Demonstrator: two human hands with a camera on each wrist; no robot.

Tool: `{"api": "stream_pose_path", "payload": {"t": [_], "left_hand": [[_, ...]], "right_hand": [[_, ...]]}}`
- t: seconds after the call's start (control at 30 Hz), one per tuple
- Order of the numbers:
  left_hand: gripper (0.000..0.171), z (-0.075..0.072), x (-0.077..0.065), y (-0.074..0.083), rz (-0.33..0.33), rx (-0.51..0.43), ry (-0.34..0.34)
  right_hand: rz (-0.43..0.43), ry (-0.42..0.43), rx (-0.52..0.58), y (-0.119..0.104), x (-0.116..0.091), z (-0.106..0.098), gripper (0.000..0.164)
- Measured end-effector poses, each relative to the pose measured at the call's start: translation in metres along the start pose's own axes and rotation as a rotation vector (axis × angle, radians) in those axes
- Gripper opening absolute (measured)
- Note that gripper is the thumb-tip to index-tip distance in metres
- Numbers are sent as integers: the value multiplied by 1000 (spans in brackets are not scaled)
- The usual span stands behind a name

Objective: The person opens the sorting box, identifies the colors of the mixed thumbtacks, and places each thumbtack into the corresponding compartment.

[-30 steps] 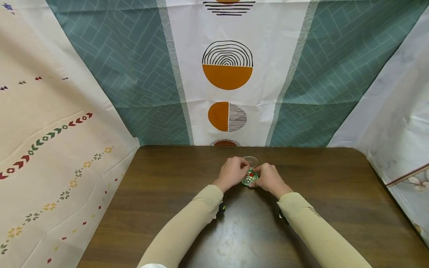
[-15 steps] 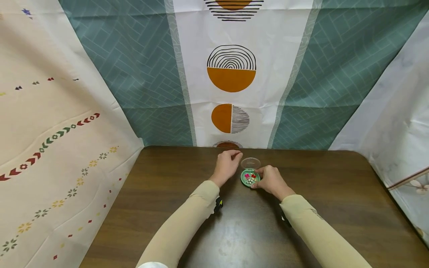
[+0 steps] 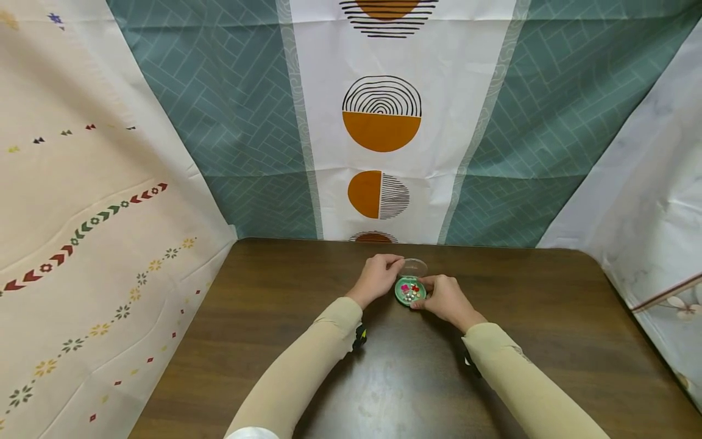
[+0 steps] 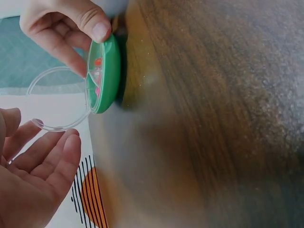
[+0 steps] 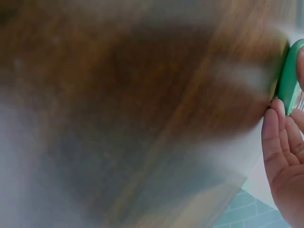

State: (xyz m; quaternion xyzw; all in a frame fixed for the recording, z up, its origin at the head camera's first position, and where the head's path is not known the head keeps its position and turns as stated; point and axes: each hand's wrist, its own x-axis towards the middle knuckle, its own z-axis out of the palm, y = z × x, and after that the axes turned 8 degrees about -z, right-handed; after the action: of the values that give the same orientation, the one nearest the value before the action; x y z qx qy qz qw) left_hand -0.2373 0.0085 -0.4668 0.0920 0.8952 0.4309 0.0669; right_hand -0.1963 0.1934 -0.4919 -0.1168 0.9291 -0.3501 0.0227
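Note:
A small round green case (image 3: 403,300) lies on the table with its clear hinged lid (image 3: 418,266) raised at the far side. Small red, pink and pale pieces (image 3: 410,291) sit inside its compartments; their kind is too small to tell. My right hand (image 3: 446,299) grips the case's right side, thumb at the near rim and fingers at the far side. My left hand (image 3: 375,277) is at the lid's left edge. In the left wrist view, its fingers (image 4: 66,154) touch the lid's rim from outside, the thumb apart from it.
The brown wooden table (image 3: 285,280) ends at a patterned cloth (image 3: 378,134) hanging behind it. More cloth hangs along the left side (image 3: 109,262) and the right side (image 3: 647,201). Dark straps show under both sleeves.
My left hand has pulled back from inside the case to the left, then come back to the lid's edge. My right hand has kept its grip on the case.

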Motion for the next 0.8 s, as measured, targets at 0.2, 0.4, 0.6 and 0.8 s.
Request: {"api": "stream_pose_path", "payload": {"t": [0.2, 0.4, 0.6, 0.8], "left_hand": [[33, 3, -1, -5, -1, -27, 10], [31, 4, -3, -6, -3, -39, 18], [32, 6, -7, -7, -9, -19, -3], [25, 10, -10, -8, 8, -8, -9]], "right_hand": [[-3, 24, 25, 3, -1, 0, 67], [-6, 34, 46, 5, -2, 1, 66], [6, 49, 96, 8, -4, 1, 69], [-6, 66, 106, 8, -5, 1, 72]]}}
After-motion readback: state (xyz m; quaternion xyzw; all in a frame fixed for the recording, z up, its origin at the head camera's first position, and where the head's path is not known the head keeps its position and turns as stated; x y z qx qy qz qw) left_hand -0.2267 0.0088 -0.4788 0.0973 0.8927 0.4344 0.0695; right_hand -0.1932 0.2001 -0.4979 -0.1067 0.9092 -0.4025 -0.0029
